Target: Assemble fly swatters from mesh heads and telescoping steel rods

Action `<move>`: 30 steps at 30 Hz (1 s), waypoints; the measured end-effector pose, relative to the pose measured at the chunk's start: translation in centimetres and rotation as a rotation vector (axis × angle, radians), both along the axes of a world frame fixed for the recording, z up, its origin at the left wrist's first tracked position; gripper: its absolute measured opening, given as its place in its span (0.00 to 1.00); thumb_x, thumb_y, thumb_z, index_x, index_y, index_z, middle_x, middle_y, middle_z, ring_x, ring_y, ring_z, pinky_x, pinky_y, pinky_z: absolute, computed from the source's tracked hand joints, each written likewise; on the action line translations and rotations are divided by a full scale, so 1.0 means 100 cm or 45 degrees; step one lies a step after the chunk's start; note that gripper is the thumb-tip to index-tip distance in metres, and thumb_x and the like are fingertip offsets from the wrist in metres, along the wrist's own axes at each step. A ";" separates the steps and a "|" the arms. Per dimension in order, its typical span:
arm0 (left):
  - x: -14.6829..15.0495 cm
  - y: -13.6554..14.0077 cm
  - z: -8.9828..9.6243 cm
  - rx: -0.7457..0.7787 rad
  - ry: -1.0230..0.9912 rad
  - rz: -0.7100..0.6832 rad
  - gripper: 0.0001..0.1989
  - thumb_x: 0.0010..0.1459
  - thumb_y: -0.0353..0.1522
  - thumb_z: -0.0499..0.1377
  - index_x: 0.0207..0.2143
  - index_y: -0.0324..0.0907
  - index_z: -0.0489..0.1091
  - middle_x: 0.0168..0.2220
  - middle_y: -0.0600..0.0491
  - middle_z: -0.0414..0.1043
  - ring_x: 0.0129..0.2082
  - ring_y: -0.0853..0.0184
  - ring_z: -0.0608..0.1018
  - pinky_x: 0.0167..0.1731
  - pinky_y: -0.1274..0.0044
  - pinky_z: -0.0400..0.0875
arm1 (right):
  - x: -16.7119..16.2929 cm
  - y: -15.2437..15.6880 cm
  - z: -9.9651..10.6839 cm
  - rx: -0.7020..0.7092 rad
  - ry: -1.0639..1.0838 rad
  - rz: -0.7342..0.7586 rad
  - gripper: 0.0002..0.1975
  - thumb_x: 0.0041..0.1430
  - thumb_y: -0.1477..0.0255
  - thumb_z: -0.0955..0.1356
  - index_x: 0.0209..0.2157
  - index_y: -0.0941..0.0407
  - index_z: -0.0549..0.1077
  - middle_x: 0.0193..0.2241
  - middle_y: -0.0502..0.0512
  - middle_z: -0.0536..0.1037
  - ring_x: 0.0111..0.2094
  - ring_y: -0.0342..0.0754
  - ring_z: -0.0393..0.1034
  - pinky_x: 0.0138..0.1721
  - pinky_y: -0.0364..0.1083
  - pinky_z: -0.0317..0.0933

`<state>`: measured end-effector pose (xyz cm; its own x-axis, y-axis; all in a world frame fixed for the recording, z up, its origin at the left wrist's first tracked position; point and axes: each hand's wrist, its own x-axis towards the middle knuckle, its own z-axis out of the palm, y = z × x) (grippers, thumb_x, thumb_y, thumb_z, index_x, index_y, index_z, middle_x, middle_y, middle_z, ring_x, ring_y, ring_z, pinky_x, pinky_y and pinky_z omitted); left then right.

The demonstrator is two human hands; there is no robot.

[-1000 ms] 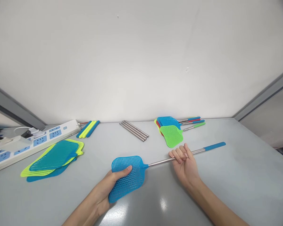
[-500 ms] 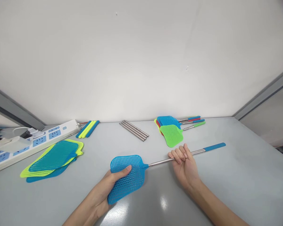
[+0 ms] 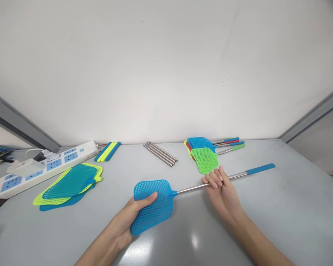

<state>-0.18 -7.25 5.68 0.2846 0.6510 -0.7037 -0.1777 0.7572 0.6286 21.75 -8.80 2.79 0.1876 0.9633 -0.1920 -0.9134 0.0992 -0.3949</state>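
A blue fly swatter (image 3: 161, 210) is held across the front of the table between both hands. My left hand (image 3: 133, 214) grips its perforated head at the left edge, thumb on top and fingers hidden underneath. My right hand (image 3: 222, 192) is closed round the metal rod (image 3: 192, 188), palm up. Beyond it, the blue handle sleeve (image 3: 261, 169) points to the right. Just behind my right hand lies a green fly swatter (image 3: 205, 160), on a group with blue, red and yellow heads.
Loose blue and yellow swatter heads (image 3: 69, 183) overlap at the left, beside a white power strip (image 3: 83, 149) with plugs. Blue and yellow handle sleeves (image 3: 107, 152) and several metal rods (image 3: 161, 153) lie near the wall (image 3: 155, 74). The grey table (image 3: 294, 214) meets that wall.
The blue handle end reaches a little farther right and up than before. Both hands keep their grip on the swatter. The whole view has shifted slightly.
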 end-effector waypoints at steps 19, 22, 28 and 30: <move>0.018 -0.016 -0.022 0.193 -0.169 0.147 0.20 0.47 0.35 0.60 0.43 0.37 0.66 0.40 0.43 0.72 0.38 0.58 0.75 0.39 0.69 0.70 | 0.004 0.008 -0.004 -0.239 -0.136 -0.493 0.10 0.56 0.76 0.56 0.30 0.57 0.66 0.24 0.50 0.66 0.25 0.40 0.64 0.31 0.43 0.65; 0.020 -0.019 -0.027 0.218 -0.194 0.169 0.21 0.47 0.36 0.60 0.43 0.37 0.66 0.39 0.43 0.72 0.37 0.58 0.75 0.39 0.69 0.69 | 0.007 0.021 0.006 -0.272 -0.105 -0.530 0.12 0.58 0.76 0.53 0.28 0.57 0.64 0.21 0.49 0.64 0.21 0.38 0.62 0.25 0.41 0.63; 0.021 -0.021 -0.018 0.343 -0.132 0.312 0.20 0.46 0.35 0.60 0.42 0.38 0.66 0.41 0.46 0.72 0.39 0.59 0.74 0.39 0.71 0.70 | -0.005 0.058 0.030 -0.269 -0.076 -0.504 0.12 0.57 0.79 0.52 0.24 0.56 0.59 0.13 0.41 0.51 0.11 0.35 0.44 0.12 0.36 0.44; 0.021 -0.022 -0.014 0.361 -0.128 0.360 0.19 0.46 0.35 0.60 0.42 0.39 0.66 0.41 0.46 0.72 0.40 0.59 0.74 0.40 0.71 0.69 | -0.010 0.066 0.034 -0.279 -0.083 -0.514 0.12 0.58 0.78 0.51 0.24 0.55 0.58 0.12 0.41 0.50 0.11 0.36 0.42 0.11 0.37 0.41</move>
